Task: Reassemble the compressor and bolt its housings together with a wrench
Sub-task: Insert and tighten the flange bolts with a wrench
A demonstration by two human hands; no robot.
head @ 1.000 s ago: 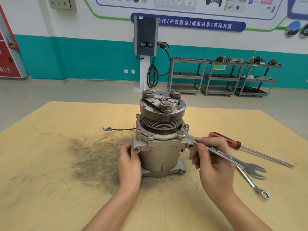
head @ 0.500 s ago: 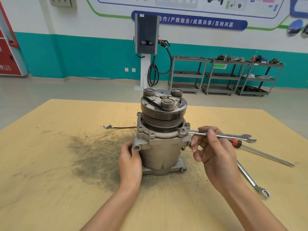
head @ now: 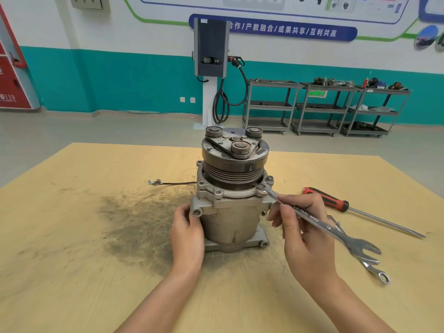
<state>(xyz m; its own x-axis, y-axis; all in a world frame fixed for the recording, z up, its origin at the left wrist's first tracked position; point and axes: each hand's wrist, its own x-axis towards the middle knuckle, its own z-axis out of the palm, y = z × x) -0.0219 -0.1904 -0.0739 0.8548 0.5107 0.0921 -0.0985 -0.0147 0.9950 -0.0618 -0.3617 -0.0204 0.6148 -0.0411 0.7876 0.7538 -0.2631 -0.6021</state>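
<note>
The grey metal compressor (head: 230, 219) stands upright in the middle of the wooden table (head: 72, 260), its dark pulley and clutch plate (head: 234, 152) on top. My left hand (head: 188, 233) grips the housing's left side by a mounting lug. My right hand (head: 304, 234) pinches the shaft of a combination wrench (head: 317, 223). The wrench's ring end sits on a bolt (head: 262, 187) at the right of the housing flange. Its open end points down to the right over the table.
A red-handled screwdriver (head: 336, 203) lies on the table to the right. A second wrench (head: 377, 272) lies under the held one. A thin black wire (head: 173, 183) runs left from the compressor. A dark greasy smear covers the table at the left. Shelving carts stand far behind.
My right hand has swung the wrench handle toward me about the flange bolt, from pointing right to pointing down-right. My left hand has kept its hold on the housing.
</note>
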